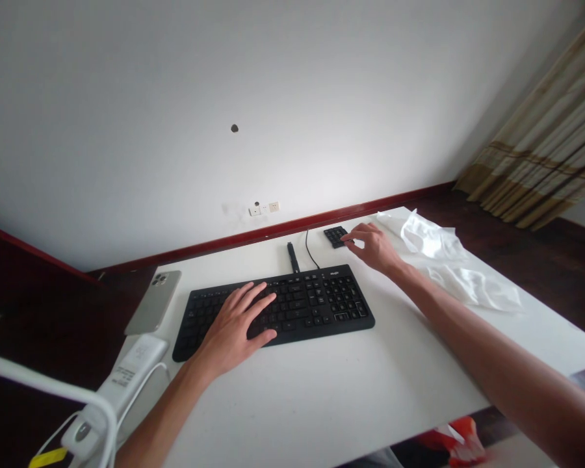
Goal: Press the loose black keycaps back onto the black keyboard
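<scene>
A black keyboard [297, 312] lies slightly aslant on the white table. My left hand [236, 325] rests over its left and middle keys, palm down with the fingers spread. Beyond the keyboard's right end, small black keycaps [335, 235] are grouped in rows on the table. My right hand [370, 247] reaches to the right edge of this group, thumb and index finger pinched on a keycap that the fingertips mostly hide. Several spots in the keyboard's number pad [344, 299] look uncapped. A slim black tool [293, 258] stands out behind the keyboard, beside its cable [312, 253].
On the left are a phone [155, 302] lying face down, a white power strip [121, 383] and a white curved tube [53, 387]. Crumpled white plastic wrapping [468, 286] covers part of the table's right side. A wall with sockets [273, 207] stands behind.
</scene>
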